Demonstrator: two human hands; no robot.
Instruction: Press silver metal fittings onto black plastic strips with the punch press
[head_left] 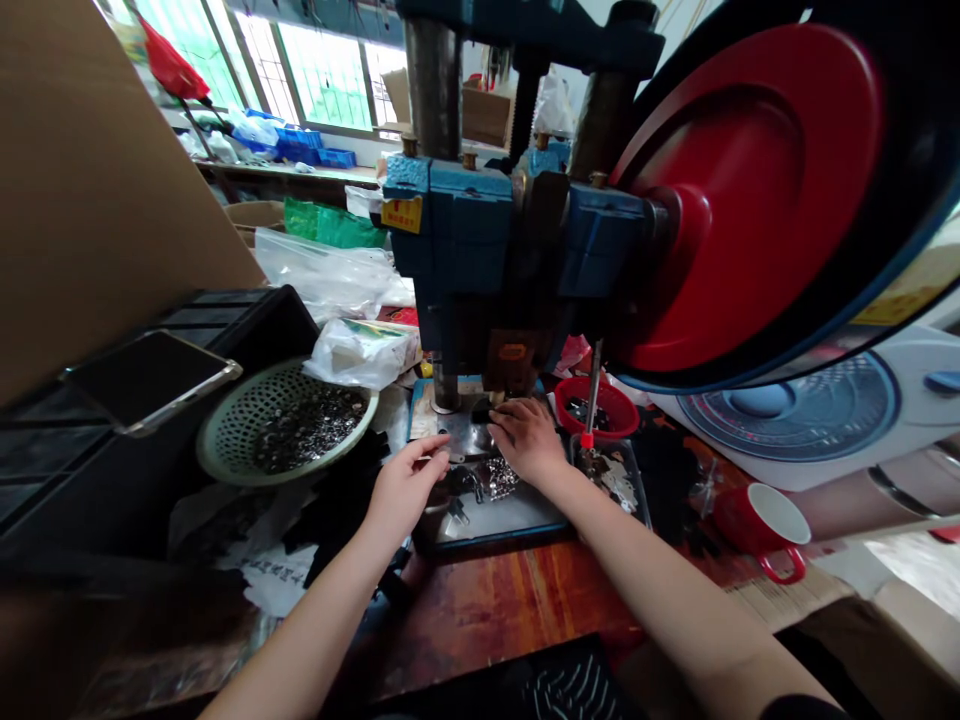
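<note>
Two risks: a dropping press (pixel 469 215) could crush my right hand (pixel 527 440), its hold unclear; my left hand (pixel 411 482), fingers slightly parted, could knock the metal bits (pixel 501 478) off their plate (pixel 510 518).

The left hand (pixel 405 480) is at the left side of a metal plate (pixel 469 440), its thumb and index finger close together; whether they hold a small piece, I cannot tell. The right hand (pixel 529 440) reaches under the blue press (pixel 472 225), and its fingertips are partly hidden. Small shiny parts (pixel 501 480) lie in a heap between the wrists. To the left stands a pale green basket (pixel 229 430) with many metal pieces (pixel 307 430); to the right, a red bowl (pixel 628 422) and a red mug (pixel 739 520).
</note>
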